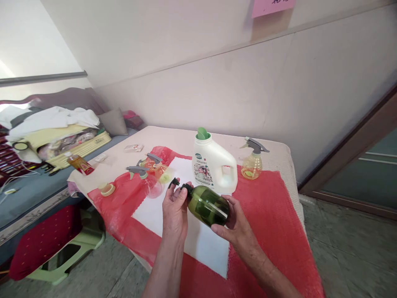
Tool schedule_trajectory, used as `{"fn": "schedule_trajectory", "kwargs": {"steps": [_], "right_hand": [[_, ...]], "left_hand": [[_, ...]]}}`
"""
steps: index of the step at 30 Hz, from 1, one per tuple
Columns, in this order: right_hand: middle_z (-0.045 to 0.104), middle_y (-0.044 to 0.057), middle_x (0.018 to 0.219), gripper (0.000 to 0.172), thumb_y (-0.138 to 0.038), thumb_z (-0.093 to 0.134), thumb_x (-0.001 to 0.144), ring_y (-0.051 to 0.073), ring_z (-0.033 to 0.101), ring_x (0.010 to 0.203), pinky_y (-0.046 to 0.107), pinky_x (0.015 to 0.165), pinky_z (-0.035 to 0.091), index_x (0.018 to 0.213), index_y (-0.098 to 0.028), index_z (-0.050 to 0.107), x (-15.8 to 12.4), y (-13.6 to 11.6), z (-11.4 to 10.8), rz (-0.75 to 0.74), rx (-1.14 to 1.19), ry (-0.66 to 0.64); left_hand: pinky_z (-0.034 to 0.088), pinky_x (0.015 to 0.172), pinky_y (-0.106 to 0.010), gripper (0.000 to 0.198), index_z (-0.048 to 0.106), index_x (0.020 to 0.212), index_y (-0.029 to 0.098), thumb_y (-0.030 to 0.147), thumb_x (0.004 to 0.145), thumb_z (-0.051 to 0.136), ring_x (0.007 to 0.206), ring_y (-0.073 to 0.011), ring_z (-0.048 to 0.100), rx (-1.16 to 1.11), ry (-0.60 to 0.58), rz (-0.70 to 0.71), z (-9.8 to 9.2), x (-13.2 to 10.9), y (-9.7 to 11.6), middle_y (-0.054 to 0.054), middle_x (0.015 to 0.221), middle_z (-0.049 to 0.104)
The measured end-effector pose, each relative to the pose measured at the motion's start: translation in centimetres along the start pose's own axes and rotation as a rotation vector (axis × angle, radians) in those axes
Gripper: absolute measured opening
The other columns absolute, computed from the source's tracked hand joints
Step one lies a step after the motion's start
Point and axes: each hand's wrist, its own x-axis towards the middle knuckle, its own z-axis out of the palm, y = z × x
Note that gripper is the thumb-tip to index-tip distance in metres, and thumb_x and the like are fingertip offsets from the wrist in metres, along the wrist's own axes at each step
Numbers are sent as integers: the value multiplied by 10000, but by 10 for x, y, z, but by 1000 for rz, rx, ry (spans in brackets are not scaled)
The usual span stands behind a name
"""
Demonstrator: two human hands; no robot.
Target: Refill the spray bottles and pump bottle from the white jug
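A dark green pump bottle [207, 205] lies tilted between my two hands, above a white sheet on the table. My left hand [176, 205] is closed around its black pump head [186, 188] and collar. Around the bottle's base wraps my right hand [234, 221], thumb below and fingers behind. Just beyond the bottle stands a big white detergent jug [212, 165], with a green piece [202, 133] in its open mouth. Near my left hand is a clear pinkish spray bottle [151, 185] with a grey trigger head.
Yellowish spray bottles [252, 165] stand right of the jug and at left behind the pinkish one. A red cloth [263, 223] lies under the white sheet [206, 252]. A cream lid [106, 189] and an amber bottle [79, 163] are farther left. A stool [68, 260] stands beside the table.
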Motion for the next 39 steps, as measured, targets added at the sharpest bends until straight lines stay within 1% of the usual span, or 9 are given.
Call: {"fn": "schedule_trajectory", "kwargs": {"steps": [4, 8, 12, 16, 21, 24, 29, 34, 39], "right_hand": [[502, 58, 1305, 756, -283, 828, 624, 255, 490, 1211, 444, 1022, 413, 1252, -329, 409, -2, -1, 1, -109, -131, 73], [570, 45, 1248, 719, -341, 842, 612, 248, 555, 1122, 382, 896, 492, 1220, -321, 460, -4, -4, -1, -18, -22, 2], [699, 66, 985, 478, -555, 647, 779, 201, 658, 832, 292, 652, 522, 1121, -226, 592, -4, -7, -2, 218, 184, -18], [714, 100, 678, 698, -766, 386, 801, 148, 605, 437, 226, 409, 420, 985, -148, 655, -2, -8, -1, 632, 371, -117], [684, 128, 556, 813, -809, 282, 794, 112, 551, 344, 171, 352, 355, 817, -98, 676, -1, -6, 0, 930, 519, -214], [706, 131, 628, 797, -805, 328, 787, 129, 592, 410, 193, 400, 404, 921, -101, 676, -2, -5, 3, 826, 499, -165], [698, 77, 1074, 512, -564, 681, 748, 195, 660, 857, 294, 690, 527, 1126, -229, 592, -3, -2, 5, 305, 218, 1], [598, 39, 1235, 687, -334, 847, 602, 243, 578, 1080, 403, 898, 486, 1192, -325, 496, -2, 4, 2, 25, 1, 1], [550, 47, 1257, 730, -274, 828, 614, 250, 536, 1137, 428, 955, 460, 1241, -322, 458, -5, 5, 4, -64, -148, 41]], "left_hand": [[467, 924, -387, 479, 585, 1129, 216, 246, 701, 796, 970, -216, 665, -12, -46, -8, 0, 0, 3, -94, 1008, 714], [470, 911, -377, 579, 565, 1209, 223, 241, 684, 808, 936, -213, 676, 9, -72, 1, -2, 2, 6, -100, 989, 725], [483, 885, -382, 637, 560, 1244, 220, 262, 664, 820, 913, -229, 686, 25, -88, -9, -3, 1, 7, -95, 956, 731], [478, 889, -369, 625, 574, 1237, 215, 251, 663, 818, 928, -228, 683, 38, -134, -23, -1, -2, 7, -83, 928, 729], [473, 896, -362, 614, 582, 1228, 219, 253, 662, 816, 961, -236, 674, 61, -197, -62, 2, -5, 7, -82, 964, 724], [469, 908, -361, 527, 603, 1178, 207, 274, 692, 796, 1004, -233, 656, 62, -157, -84, 3, -4, 5, -94, 1034, 711], [465, 918, -357, 400, 642, 1073, 190, 261, 706, 786, 1011, -211, 644, 43, -70, -79, 2, -3, 2, -83, 1066, 696], [455, 929, -360, 321, 676, 969, 171, 317, 705, 785, 992, -202, 647, 48, -37, -81, 2, -1, 2, -81, 1033, 705], [455, 929, -361, 298, 687, 905, 161, 347, 697, 789, 972, -195, 648, 41, -18, -92, 1, 0, 1, -85, 1016, 712]]}}
